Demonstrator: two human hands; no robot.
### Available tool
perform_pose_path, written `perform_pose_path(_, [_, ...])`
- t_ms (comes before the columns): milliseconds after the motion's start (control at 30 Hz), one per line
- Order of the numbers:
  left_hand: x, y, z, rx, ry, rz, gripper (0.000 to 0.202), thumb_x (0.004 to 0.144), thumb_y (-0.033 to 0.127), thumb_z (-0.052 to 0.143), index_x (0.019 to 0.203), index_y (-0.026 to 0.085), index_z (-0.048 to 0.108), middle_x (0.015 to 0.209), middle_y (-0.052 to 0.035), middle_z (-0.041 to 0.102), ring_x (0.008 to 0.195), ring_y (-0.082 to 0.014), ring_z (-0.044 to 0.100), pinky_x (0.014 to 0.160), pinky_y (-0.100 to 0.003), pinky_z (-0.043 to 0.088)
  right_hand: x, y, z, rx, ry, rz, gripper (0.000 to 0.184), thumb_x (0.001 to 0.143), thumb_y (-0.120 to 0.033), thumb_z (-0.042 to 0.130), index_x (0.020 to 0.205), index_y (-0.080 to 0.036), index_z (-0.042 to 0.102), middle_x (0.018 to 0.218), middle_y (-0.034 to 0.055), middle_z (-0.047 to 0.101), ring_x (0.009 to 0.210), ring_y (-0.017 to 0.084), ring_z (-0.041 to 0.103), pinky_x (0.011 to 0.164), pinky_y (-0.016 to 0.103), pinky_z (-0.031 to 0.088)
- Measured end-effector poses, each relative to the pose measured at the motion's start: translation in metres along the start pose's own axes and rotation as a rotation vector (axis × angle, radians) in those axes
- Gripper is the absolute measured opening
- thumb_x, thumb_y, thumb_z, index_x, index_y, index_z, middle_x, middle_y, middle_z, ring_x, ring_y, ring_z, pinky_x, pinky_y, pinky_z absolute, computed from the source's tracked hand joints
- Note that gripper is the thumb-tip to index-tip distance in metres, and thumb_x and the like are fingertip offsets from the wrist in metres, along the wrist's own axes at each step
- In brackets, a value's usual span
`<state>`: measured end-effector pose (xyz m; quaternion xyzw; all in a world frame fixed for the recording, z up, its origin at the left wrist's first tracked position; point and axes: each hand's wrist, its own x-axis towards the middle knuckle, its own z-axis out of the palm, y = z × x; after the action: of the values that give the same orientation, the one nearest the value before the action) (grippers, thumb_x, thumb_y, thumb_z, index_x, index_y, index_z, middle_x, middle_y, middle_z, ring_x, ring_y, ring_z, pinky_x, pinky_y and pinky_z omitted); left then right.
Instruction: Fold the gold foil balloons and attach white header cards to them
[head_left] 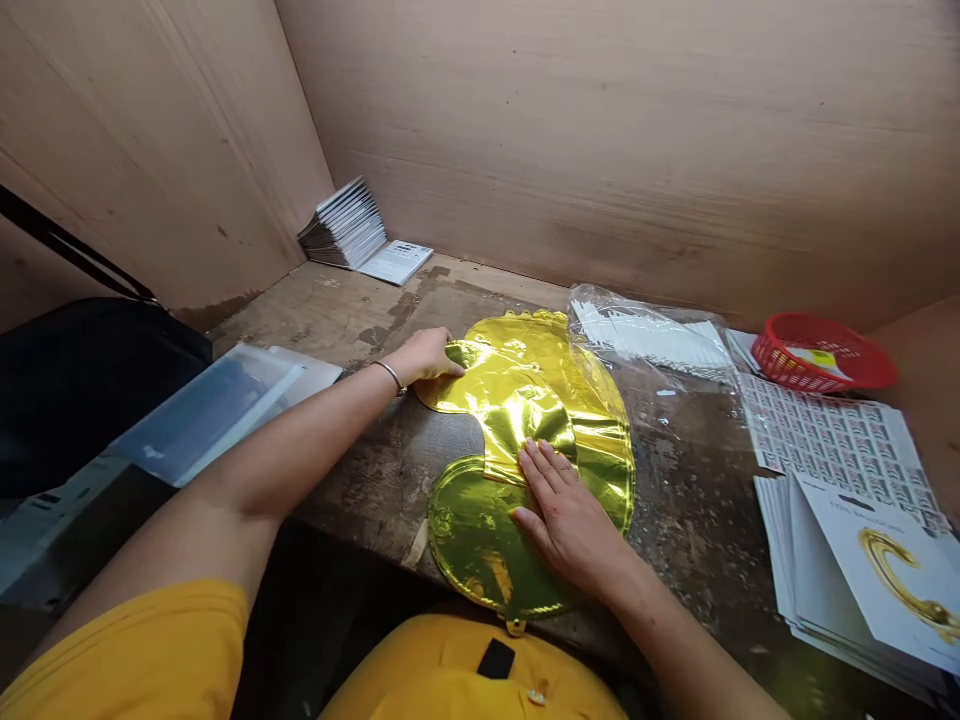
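A flat gold foil balloon [555,330], shaped in a broad curve, lies on the worn wooden table with one part folded over on itself. My left hand [427,355] is closed at the upper left edge of the foil, thumb toward me, with its other fingers partly hidden. On the folded part, my right hand [559,510] rests palm down, fingers stretched out and pressing the foil. A small tab with a hole sticks out at the balloon's near edge, close to my yellow shirt [435,670].
Folded cards [349,225] stand at the back left. Clear plastic sleeves [225,410] and a black bag [97,390] lie left. At right are a bag of white strips [652,335], a red basket [825,350], a sticker sheet [832,435] and printed balloon cards [855,570]. Wooden walls enclose the table.
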<state>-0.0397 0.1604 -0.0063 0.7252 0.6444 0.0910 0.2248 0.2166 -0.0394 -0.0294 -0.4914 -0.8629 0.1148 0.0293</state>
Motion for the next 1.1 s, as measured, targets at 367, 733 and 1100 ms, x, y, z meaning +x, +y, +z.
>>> perform_pose_path(367, [-0.02,-0.001,-0.02,-0.332,0.033,-0.023,0.022,0.079,0.035,0.061,0.07,0.016,0.058,0.06,-0.0024,0.061,0.056,-0.0141,0.056,0.054,-0.025,0.044,-0.003,0.004,0.003,0.02,0.044,-0.026,0.063,0.096,-0.042,0.045,0.15,-0.013,0.032,0.157,0.0124,0.027,0.147,0.026,0.017,0.117,0.049,0.029])
perform_pose_path(733, [-0.153,0.114,-0.072,0.172,0.645,0.786,0.026,0.095,0.023,0.041,0.101,0.015,0.065,0.113,-0.0071,0.066,0.098,-0.0214,0.065,0.08,-0.033,0.051,-0.046,0.003,-0.074,-0.049,0.726,0.143,0.074,0.094,-0.032,0.053,0.156,-0.024,0.014,0.158,0.0097,0.029,0.143,0.031,0.03,0.114,0.052,0.034])
perform_pose_path(1100, [-0.218,0.093,0.08,0.431,0.1,1.108,0.014,0.086,0.009,0.048,0.083,0.015,0.059,0.079,-0.0077,0.064,0.06,-0.0176,0.058,0.051,-0.029,0.047,-0.103,0.018,-0.043,-0.133,0.317,0.088,0.08,0.09,-0.031,0.059,0.156,-0.021,0.014,0.157,0.0115,0.031,0.147,0.031,0.018,0.116,0.054,0.028])
